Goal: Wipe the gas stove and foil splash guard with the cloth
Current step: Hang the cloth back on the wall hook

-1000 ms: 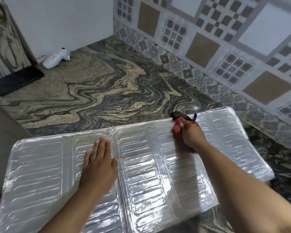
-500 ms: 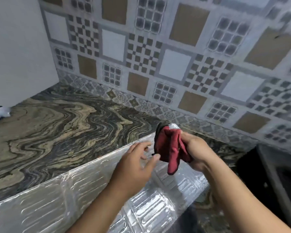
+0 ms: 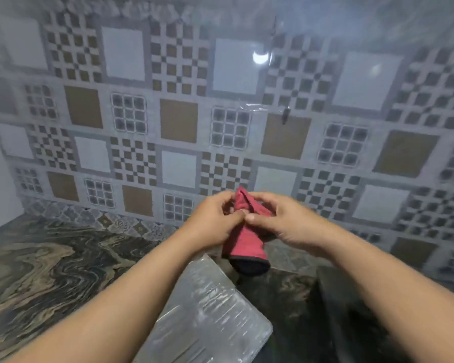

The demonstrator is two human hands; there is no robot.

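Both hands meet at chest height in front of the tiled wall, fingers curled. Left hand (image 3: 212, 223): fingers and thumb bent round the upper part of the cloth (image 3: 245, 238), thumb tip pressed at its front. Right hand (image 3: 282, 222): fingers curled over the top fold from the other side, thumb tip almost touching the left thumb. Both grip the same bunched piece.

Cloth: red, soft-looking, gathered into a narrow roll; a small peak sticks up above the fingers, the longer part hangs down below them and ends in a dark, near-black band (hem or lining, cannot tell which). No label or writing readable on it.

Below the fingers, toward the person: foil splash guard (image 3: 207, 318), silver, ribbed, lying flat on the counter, one rounded corner showing to the right. No print legible on it.

Left of the hands: marbled counter (image 3: 50, 273), swirled black, grey and tan.

Beyond the fingers: wall tiles (image 3: 178, 121) in white, tan and chequered squares, blurred. Glare spot upper right of the hands.
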